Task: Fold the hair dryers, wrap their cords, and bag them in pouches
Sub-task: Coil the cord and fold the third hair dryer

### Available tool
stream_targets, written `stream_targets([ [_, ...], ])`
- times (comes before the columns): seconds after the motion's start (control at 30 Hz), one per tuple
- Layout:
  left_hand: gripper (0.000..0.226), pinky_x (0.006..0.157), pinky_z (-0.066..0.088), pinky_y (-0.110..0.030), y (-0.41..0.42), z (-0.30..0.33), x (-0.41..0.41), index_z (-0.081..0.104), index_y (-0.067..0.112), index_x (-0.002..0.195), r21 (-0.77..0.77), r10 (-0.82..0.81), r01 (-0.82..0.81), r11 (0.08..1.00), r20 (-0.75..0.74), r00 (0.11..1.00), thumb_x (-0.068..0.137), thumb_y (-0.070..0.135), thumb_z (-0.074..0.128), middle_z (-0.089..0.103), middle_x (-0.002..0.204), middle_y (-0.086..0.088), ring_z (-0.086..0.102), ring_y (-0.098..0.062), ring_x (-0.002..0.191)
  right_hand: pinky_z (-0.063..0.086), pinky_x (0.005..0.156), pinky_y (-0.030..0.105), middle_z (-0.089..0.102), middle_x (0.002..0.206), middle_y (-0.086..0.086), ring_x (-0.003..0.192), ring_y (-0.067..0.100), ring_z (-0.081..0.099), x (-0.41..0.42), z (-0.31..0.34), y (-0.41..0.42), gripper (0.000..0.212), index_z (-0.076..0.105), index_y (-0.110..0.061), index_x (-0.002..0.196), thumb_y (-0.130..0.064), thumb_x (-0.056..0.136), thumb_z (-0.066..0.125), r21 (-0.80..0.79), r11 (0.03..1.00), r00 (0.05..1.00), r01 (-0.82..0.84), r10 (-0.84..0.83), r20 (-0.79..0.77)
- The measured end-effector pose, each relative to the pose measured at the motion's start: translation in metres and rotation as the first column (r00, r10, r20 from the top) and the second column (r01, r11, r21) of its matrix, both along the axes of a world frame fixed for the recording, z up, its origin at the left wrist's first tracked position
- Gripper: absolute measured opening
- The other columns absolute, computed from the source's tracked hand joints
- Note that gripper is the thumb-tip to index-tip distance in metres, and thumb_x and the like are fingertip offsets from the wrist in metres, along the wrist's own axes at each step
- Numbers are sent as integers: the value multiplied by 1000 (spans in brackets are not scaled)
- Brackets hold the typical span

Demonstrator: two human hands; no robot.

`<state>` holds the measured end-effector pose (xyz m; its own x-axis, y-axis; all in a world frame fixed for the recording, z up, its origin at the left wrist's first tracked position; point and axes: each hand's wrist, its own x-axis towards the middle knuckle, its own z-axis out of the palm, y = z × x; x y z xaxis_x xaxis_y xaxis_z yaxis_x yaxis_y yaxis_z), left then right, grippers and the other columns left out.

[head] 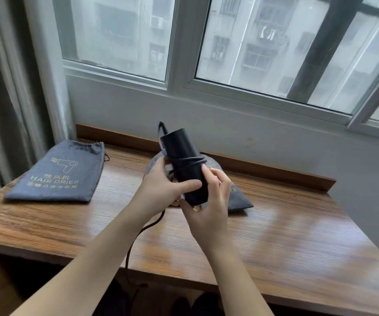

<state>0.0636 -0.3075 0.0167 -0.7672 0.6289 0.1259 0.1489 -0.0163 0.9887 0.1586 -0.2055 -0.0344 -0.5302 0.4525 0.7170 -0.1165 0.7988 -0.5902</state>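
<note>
A folded black hair dryer [180, 151] is held above the wooden desk [286, 236], its barrel pointing up and away. Several turns of its black cord [192, 161] wrap round the body. My left hand [163, 185] grips the dryer from the left, thumb across its front. My right hand [209, 201] grips its lower end from the right. The loose cord [138, 236] runs from under my left hand down over the desk's front edge. A grey pouch [238, 199] lies on the desk behind my hands, mostly hidden.
A second grey pouch [56, 174] printed "HAIR DRIER" lies flat at the desk's left. A wooden lip [275, 172] runs along the back against the wall under a window. Curtains [6, 87] hang at the left.
</note>
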Motion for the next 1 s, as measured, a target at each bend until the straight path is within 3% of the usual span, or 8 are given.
stream_targets([
  [0.1,79,67,60,-36,1,-2,0,47,35,119,85,25,-31,996,77,997,54,31,91,70,106,-1,72,-16,90,43,106,25,41,142,1,132,11,43,1,10,2,68,46,-37,140,-21,81,77,-167,968,981,-189,192,5],
  [0.23,76,66,58,-34,-4,0,-5,41,32,128,51,9,-13,999,79,997,69,23,88,74,95,-2,69,-13,74,54,96,47,59,129,-4,120,24,59,4,19,8,60,51,-33,135,-27,81,76,-426,853,949,-301,310,-50],
  [0.5,67,54,50,-26,0,6,-2,45,26,125,66,10,-18,998,120,993,72,24,86,71,100,-6,62,-10,62,40,109,43,46,140,5,131,23,41,-7,11,-2,66,45,-13,141,-22,83,77,41,987,987,157,-156,-32],
  [0.63,72,66,59,-38,2,1,0,51,19,123,176,60,-105,979,243,968,63,37,89,69,110,-7,72,-19,87,34,111,34,44,140,4,132,19,37,-2,12,2,68,48,-13,139,-22,79,78,281,956,996,81,-72,-43],
  [0.77,81,77,60,-50,0,-3,-2,51,18,125,229,58,-124,966,276,959,56,35,90,69,115,-7,72,-28,99,42,110,38,30,152,-4,141,15,36,2,20,-2,86,35,-25,149,-39,76,78,-177,977,993,-121,122,-2],
  [0.83,82,79,60,-51,-2,-1,-1,51,19,126,233,25,-88,968,264,964,56,38,90,69,116,-8,72,-29,97,54,96,37,39,148,-3,132,15,51,4,27,-5,90,30,-40,146,-30,73,81,-534,774,935,-341,336,-109],
  [0.9,77,80,60,-45,-4,2,-1,51,22,125,210,14,-58,976,205,979,59,35,89,70,115,-5,72,-24,99,58,87,53,54,138,2,119,25,63,4,30,-4,85,30,-44,146,-22,78,77,-705,537,862,-464,458,-218],
  [1.0,64,67,59,-33,-7,8,-1,54,28,122,147,1,-15,989,95,995,68,31,88,71,109,2,71,-17,98,52,83,69,62,130,9,110,38,67,4,33,-2,68,42,-36,143,-21,84,70,-732,495,857,-468,457,-239],
])
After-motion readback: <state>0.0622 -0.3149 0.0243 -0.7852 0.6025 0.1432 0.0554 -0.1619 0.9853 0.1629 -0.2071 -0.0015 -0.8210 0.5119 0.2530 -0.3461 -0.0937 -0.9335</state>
